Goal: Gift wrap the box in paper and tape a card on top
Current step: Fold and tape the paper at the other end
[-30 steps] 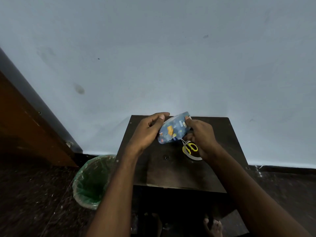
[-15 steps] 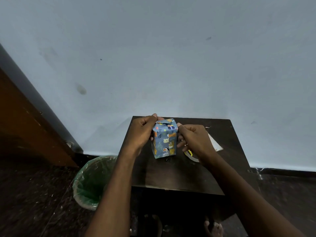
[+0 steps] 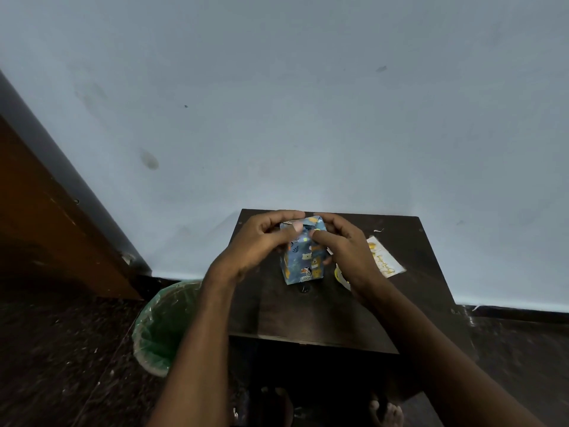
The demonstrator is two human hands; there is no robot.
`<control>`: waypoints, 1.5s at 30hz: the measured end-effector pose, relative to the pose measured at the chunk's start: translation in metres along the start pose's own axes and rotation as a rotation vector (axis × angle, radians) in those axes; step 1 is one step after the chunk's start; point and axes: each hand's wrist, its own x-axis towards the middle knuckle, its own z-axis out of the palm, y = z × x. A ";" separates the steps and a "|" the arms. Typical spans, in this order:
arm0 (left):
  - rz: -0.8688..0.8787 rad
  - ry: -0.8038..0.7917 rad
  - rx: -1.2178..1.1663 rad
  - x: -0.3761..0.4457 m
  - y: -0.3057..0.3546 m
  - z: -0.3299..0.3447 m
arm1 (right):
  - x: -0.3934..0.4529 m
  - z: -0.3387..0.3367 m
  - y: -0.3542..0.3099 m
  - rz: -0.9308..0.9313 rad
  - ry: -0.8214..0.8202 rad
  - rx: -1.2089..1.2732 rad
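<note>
A dark wooden tabletop stands against a pale blue wall, on a dark floor. Left of the tabletop sits a bin lined in green plastic. On the tabletop, right of the wrapped box, lies the card; something yellow peeks out beneath my right hand. The box stands upright at the tabletop's middle. My left hand and right hand close their grip on its top, fingers pressing the paper folds.

Both forearms bare, no sleeves; feet bare below.
</note>
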 end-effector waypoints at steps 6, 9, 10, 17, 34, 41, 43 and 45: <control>0.038 0.022 0.001 0.001 -0.006 -0.007 | -0.001 0.006 0.003 -0.044 -0.018 0.042; 0.039 0.048 0.004 0.000 -0.004 -0.007 | -0.001 0.009 0.010 -0.087 0.030 -0.020; 0.039 0.051 0.004 0.000 -0.004 -0.007 | 0.000 0.008 0.013 -0.128 0.045 -0.081; 0.132 0.097 0.044 -0.003 -0.008 -0.003 | -0.005 0.002 0.020 -0.532 0.206 -0.501; 0.087 -0.014 0.019 -0.011 -0.012 -0.017 | 0.001 -0.002 0.014 -0.400 0.099 -0.391; 0.081 -0.003 0.031 -0.011 -0.008 -0.019 | 0.002 -0.007 0.015 -0.405 0.054 -0.353; 0.114 0.085 0.077 -0.009 -0.007 -0.012 | 0.004 -0.007 0.016 -0.412 0.044 -0.334; 0.133 0.187 0.080 -0.005 -0.004 -0.003 | 0.005 -0.006 0.019 -0.404 0.057 -0.302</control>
